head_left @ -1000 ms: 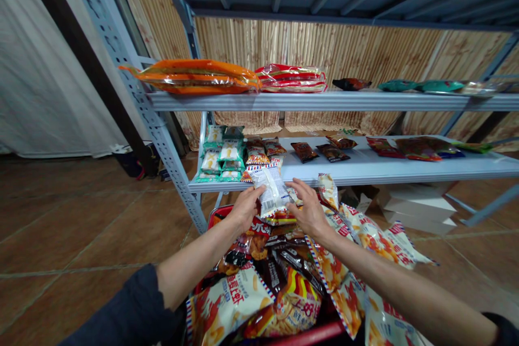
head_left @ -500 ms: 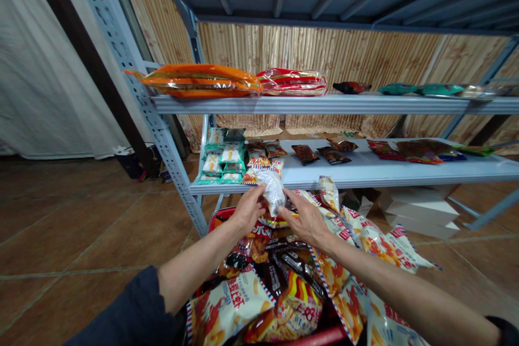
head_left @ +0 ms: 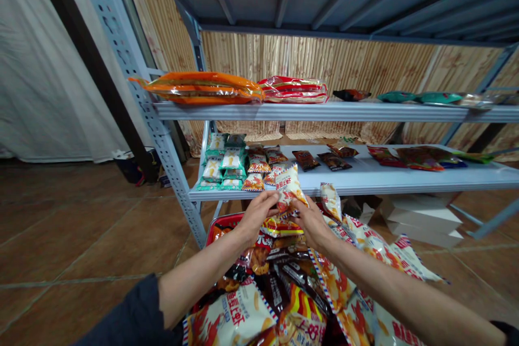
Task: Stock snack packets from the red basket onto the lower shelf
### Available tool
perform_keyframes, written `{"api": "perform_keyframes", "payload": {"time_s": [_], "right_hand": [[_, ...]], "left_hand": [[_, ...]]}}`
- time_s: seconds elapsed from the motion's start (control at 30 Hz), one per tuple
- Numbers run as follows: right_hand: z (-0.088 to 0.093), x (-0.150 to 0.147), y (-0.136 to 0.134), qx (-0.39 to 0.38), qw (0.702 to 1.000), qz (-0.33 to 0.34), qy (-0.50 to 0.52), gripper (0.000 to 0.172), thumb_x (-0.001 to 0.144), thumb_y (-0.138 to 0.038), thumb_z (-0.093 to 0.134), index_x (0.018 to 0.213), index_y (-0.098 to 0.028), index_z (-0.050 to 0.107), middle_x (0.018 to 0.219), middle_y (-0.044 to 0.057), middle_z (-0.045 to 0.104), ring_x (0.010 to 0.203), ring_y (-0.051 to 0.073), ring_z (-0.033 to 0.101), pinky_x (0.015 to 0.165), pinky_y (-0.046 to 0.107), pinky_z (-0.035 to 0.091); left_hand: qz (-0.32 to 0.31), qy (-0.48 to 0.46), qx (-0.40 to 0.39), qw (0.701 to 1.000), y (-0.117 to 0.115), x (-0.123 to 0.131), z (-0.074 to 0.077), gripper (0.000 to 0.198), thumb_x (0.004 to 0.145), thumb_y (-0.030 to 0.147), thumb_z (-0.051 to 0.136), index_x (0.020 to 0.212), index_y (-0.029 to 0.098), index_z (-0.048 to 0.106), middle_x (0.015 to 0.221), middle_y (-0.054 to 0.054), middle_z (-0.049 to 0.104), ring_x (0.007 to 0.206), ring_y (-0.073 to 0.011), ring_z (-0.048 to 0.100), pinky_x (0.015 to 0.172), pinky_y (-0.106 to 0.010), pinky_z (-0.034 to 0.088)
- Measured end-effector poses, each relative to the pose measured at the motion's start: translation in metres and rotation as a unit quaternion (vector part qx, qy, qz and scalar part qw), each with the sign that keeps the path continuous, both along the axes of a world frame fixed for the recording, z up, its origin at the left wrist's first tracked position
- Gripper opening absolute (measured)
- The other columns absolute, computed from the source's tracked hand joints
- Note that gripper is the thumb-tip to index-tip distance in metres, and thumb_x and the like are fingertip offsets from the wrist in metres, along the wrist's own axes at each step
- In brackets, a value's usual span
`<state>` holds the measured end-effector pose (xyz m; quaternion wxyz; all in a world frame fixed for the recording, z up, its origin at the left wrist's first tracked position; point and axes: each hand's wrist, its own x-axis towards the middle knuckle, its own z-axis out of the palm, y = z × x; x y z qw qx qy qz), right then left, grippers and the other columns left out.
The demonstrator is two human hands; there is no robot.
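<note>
Between my two hands is a small white snack bag [head_left: 289, 186] with red lettering and an orange picture, its printed front facing me. My left hand [head_left: 260, 212] pinches its left edge, and my right hand [head_left: 311, 220] grips its lower right corner. The bag is held above a red basket [head_left: 214, 230] heaped with snack bags, just in front of the lower shelf. On that shelf, left of the bag, matching white-and-orange snack bags [head_left: 254, 181] lie stacked beside green-and-white packets [head_left: 232, 159].
Orange packs [head_left: 206, 89] and red packs [head_left: 294, 90] lie on the upper shelf [head_left: 292, 112]. Brown packets [head_left: 305, 160] sit farther right on the lower shelf [head_left: 405, 186]. White boxes [head_left: 419, 213] stand on the floor beneath. A perforated post [head_left: 162, 151] rises at the left.
The bag in my hands has turned from its plain whitish side to its printed front and shifted slightly right. The view has tilted a little, so the shelves appear lower.
</note>
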<state>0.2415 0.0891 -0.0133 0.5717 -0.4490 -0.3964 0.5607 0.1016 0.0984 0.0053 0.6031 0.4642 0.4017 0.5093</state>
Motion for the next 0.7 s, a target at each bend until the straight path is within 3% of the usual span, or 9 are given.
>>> {"api": "perform_keyframes", "payload": {"time_s": [0.13,0.3,0.5,0.7], "right_hand": [[-0.003,-0.003,0.006,-0.048,0.991,-0.015,0.12,0.024,0.071,-0.03,0.062,0.093,-0.023,0.058,0.097,0.002,0.065,0.084,0.017,0.06,0.068,0.028,0.051],[-0.008,-0.004,0.017,-0.103,0.976,0.003,0.191,0.017,0.07,-0.025,0.065,0.086,-0.019,0.062,0.088,0.002,0.067,0.076,0.014,0.061,0.068,0.027,0.051],[-0.005,-0.007,0.033,-0.114,0.979,0.024,0.168,0.015,0.065,-0.021,0.07,0.078,-0.019,0.064,0.083,0.0,0.066,0.072,0.011,0.059,0.066,0.023,0.049],[0.001,-0.001,0.052,-0.105,0.992,0.013,0.069,0.023,0.067,-0.034,0.069,0.083,-0.018,0.064,0.094,0.004,0.065,0.082,0.015,0.058,0.066,0.025,0.05]], "left_hand": [[0.072,0.041,-0.05,0.995,0.007,0.002,-0.008,0.037,0.067,0.039,0.068,0.097,0.019,0.061,0.104,-0.009,0.064,0.095,-0.0204,0.058,0.077,-0.03,0.046],[-0.018,0.01,-0.109,0.994,0.015,0.0,-0.01,0.034,0.071,0.039,0.063,0.096,0.016,0.061,0.104,-0.01,0.064,0.091,-0.0199,0.059,0.074,-0.032,0.049],[0.037,-0.001,-0.113,0.993,0.035,0.002,-0.014,0.031,0.069,0.025,0.065,0.097,0.016,0.059,0.093,-0.008,0.066,0.076,-0.0171,0.062,0.067,-0.03,0.05],[0.075,0.014,-0.098,0.992,0.062,0.002,-0.03,0.037,0.068,0.025,0.066,0.102,0.016,0.057,0.086,-0.007,0.067,0.074,-0.0173,0.063,0.069,-0.031,0.05]]}}
